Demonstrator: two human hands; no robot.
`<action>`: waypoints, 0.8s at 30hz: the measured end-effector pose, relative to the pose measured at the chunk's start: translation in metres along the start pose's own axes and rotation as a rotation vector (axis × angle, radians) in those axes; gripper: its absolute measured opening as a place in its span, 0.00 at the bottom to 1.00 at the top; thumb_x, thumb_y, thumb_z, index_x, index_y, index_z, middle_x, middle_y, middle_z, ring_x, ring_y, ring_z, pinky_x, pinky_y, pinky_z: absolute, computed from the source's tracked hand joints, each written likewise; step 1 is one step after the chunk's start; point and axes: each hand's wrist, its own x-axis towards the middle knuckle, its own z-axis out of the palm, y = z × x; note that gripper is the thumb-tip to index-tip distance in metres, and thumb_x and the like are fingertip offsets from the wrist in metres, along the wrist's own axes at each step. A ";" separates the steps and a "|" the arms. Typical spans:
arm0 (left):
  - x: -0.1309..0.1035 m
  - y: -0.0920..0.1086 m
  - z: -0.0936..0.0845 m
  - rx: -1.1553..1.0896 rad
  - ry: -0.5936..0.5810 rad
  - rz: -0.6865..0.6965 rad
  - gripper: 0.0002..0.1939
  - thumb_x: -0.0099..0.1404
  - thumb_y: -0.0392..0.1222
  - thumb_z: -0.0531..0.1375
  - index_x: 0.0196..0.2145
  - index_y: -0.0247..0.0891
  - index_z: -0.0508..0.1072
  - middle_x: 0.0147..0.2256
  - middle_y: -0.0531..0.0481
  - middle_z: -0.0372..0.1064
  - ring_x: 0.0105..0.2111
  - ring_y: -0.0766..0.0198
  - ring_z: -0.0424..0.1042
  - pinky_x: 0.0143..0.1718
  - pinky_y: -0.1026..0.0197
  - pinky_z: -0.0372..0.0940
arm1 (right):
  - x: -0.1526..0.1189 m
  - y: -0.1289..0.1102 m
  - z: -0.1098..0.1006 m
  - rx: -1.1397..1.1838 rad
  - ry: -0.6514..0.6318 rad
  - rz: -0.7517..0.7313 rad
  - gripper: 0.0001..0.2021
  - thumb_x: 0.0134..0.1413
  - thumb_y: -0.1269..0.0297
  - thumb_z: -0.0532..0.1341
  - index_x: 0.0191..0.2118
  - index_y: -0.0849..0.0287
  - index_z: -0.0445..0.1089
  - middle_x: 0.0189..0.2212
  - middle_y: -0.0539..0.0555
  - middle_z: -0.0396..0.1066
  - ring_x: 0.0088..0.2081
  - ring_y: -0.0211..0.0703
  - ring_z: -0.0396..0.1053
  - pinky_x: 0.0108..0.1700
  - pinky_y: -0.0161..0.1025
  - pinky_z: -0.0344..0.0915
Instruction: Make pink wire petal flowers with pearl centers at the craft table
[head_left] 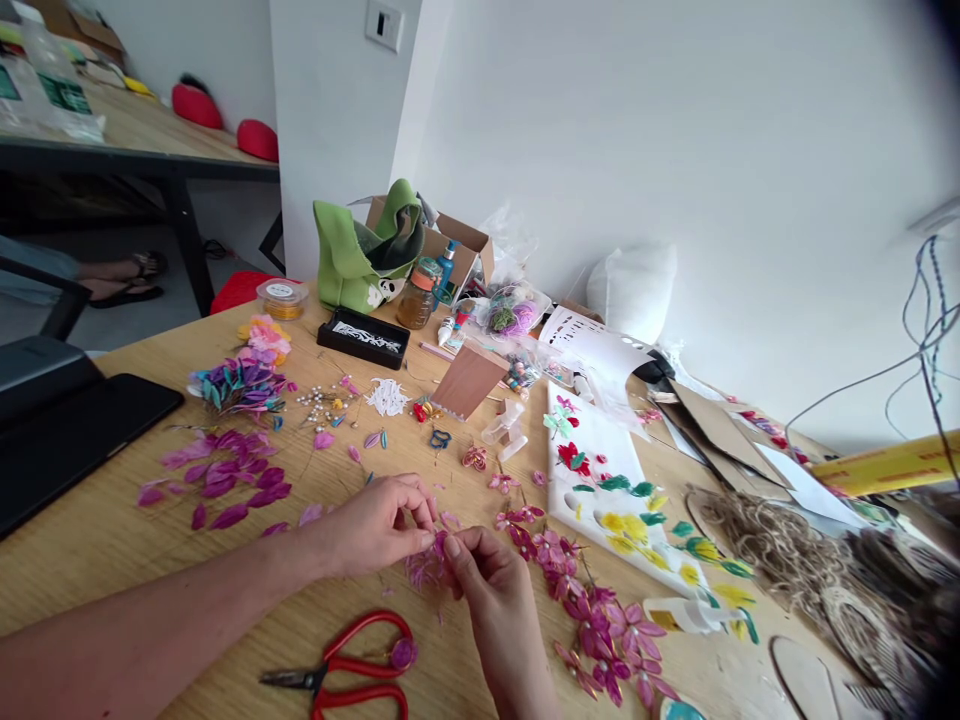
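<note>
My left hand and my right hand meet above the wooden table, both with fingers pinched. Between their fingertips is a small magenta flower with thin petals, partly hidden by the fingers. Just below my hands lie red-handled scissors, a round purple piece beside the upper handle. Finished-looking magenta flowers form a cluster to the right of my right hand. Loose magenta petals on thin wires are spread left of my left hand.
A white foam board holds red and yellow flowers at right, near a glue bottle and tangled twine. Farther back stand a black tray, a green bag and a jar. A black tablet lies left.
</note>
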 end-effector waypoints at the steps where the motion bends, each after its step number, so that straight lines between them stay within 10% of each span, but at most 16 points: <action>1: 0.000 -0.001 0.000 -0.001 -0.006 -0.001 0.02 0.55 0.34 0.60 0.25 0.36 0.73 0.35 0.48 0.68 0.39 0.60 0.70 0.44 0.60 0.64 | 0.000 0.000 0.000 0.004 0.005 -0.004 0.21 0.49 0.45 0.63 0.24 0.62 0.67 0.18 0.47 0.60 0.22 0.34 0.53 0.25 0.33 0.51; 24: -0.005 0.011 0.003 0.059 0.004 -0.008 0.08 0.57 0.31 0.60 0.21 0.35 0.69 0.36 0.49 0.67 0.39 0.62 0.70 0.43 0.62 0.63 | 0.000 -0.001 0.004 0.000 -0.043 -0.063 0.19 0.52 0.49 0.62 0.27 0.62 0.72 0.22 0.50 0.66 0.26 0.37 0.59 0.28 0.33 0.55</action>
